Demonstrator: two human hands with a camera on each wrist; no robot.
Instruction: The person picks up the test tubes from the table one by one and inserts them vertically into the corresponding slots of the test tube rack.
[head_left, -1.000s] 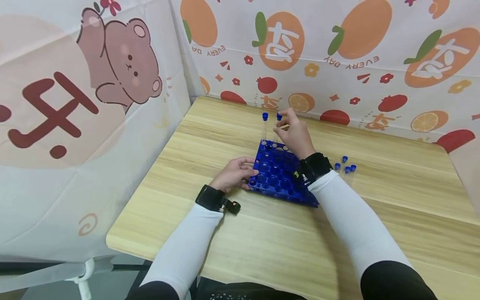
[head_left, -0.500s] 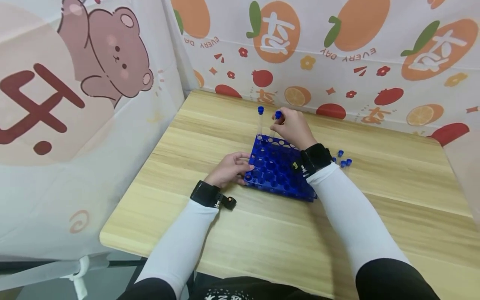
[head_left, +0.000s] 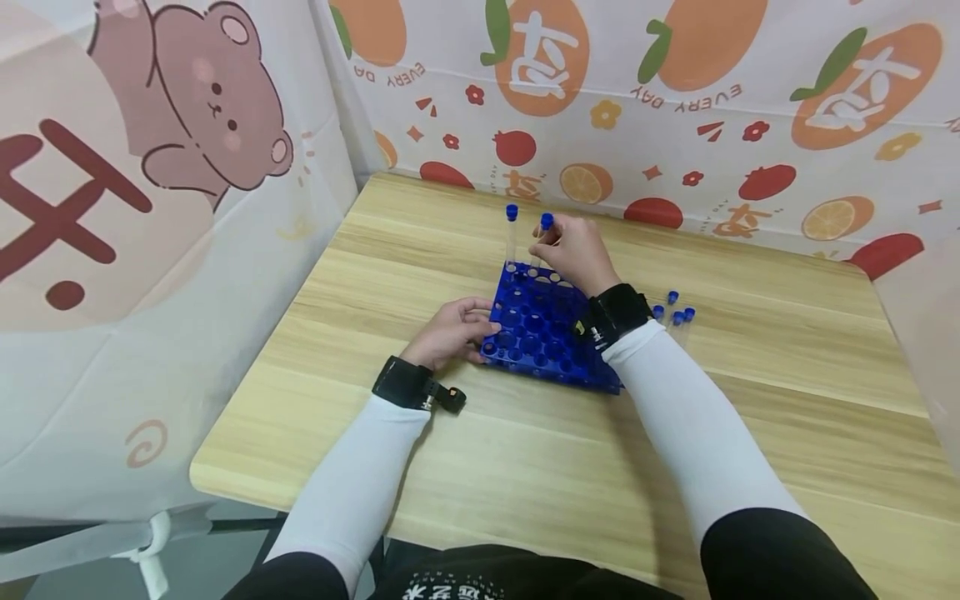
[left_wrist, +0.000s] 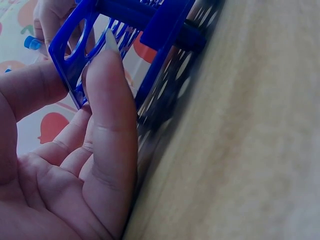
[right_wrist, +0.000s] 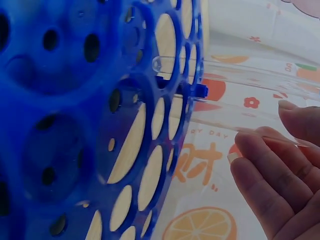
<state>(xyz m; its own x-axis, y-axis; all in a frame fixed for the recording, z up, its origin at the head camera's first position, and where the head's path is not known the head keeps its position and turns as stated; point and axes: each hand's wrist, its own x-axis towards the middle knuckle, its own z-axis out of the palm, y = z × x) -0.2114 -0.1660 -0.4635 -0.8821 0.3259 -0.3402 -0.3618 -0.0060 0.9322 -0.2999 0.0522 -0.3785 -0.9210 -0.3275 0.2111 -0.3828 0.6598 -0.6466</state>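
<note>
A blue test tube rack (head_left: 528, 340) full of round holes stands on the table. My left hand (head_left: 447, 331) grips its left edge, thumb on the near side; the left wrist view shows the thumb (left_wrist: 111, 105) and fingers around the rack's end wall (left_wrist: 75, 65). At the back row, my right hand (head_left: 581, 252) pinches a clear test tube just below its blue cap (head_left: 547, 222). The lower part of that tube (right_wrist: 215, 116) reaches into the rack's holes in the right wrist view. Beside it on the left, another capped test tube (head_left: 512, 237) stands upright in the corner.
Several blue-capped test tubes (head_left: 678, 319) lie grouped on the wooden table (head_left: 765, 333) right of the rack, partly behind the right wrist. Printed cloth walls (head_left: 660, 125) close off the back and left sides of the table.
The head view has shifted, moving everything up and left in it. My right fingers have slid from around the cap to just below it. My left hand keeps its hold on the rack.
</note>
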